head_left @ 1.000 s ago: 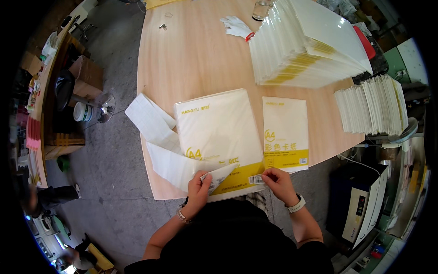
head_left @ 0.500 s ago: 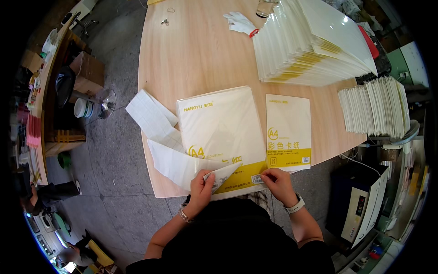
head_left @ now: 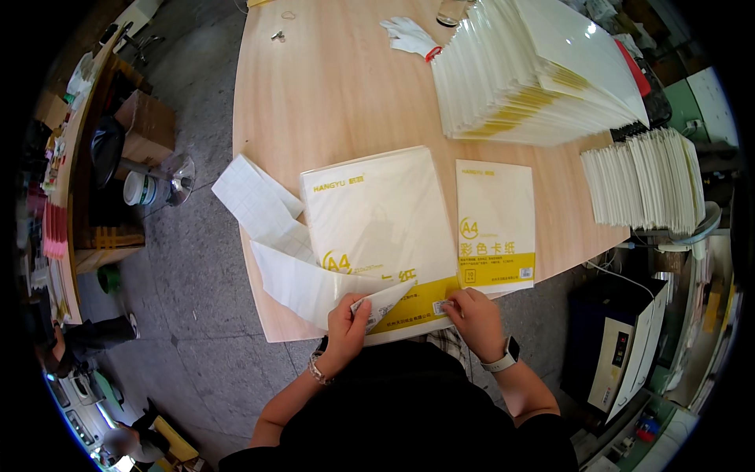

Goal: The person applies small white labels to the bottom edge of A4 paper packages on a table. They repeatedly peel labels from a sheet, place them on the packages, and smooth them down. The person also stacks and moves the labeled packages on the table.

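Note:
A clear-wrapped pack of cream card paper with a yellow lower band lies on top of others in front of me. My left hand is closed on a long strip of white label paper, whose end folds over the pack's lower left part and shows printed labels. At the band's right end is a small white barcode label. The fingers of my right hand are pinched at its right edge; whether the label is fully down on the wrap cannot be seen. A second, similar pack lies to the right.
A tall stack of wrapped packs leans at the far right, with a smaller stack near the right edge. A white glove and a glass lie beyond. On the floor at right stands a dark, pale-fronted machine.
My right hand has shifted very slightly left and its wrist has turned, with the fingertips closer over the barcode label. My left hand and the label strip stay nearly the same.

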{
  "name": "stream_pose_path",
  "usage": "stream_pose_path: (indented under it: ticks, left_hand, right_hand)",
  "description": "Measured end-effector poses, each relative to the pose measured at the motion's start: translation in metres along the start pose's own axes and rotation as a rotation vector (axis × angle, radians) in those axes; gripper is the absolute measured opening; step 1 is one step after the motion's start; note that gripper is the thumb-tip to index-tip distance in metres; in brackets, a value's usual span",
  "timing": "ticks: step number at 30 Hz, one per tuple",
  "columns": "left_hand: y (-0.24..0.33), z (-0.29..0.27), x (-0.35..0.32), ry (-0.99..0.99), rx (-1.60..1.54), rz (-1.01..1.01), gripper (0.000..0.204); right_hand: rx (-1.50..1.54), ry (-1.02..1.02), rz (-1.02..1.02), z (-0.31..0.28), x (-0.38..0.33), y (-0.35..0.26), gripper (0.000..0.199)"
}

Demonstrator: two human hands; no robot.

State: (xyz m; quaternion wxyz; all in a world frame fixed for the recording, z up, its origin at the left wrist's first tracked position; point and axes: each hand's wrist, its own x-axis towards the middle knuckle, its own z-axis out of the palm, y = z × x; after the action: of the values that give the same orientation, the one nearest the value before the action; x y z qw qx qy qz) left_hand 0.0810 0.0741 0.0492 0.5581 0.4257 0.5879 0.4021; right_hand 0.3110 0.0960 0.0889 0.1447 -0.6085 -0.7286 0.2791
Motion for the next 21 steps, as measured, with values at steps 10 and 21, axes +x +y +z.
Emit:
stream_pose_path:
  ticks: [10, 21]
  left_hand:
    - [0.000, -0.004, -0.001, -0.061, -0.027, -0.022, 0.017]
    - [0.004, -0.015, 0.003, -0.034, -0.197, -0.043, 0.017]
  right_hand:
    - [0.422, -0.090, 0.285, 0.017, 0.003, 0.044, 0.024]
    - [0.920, 0.473, 0.417, -0.002, -0.008, 0.125, 0.009]
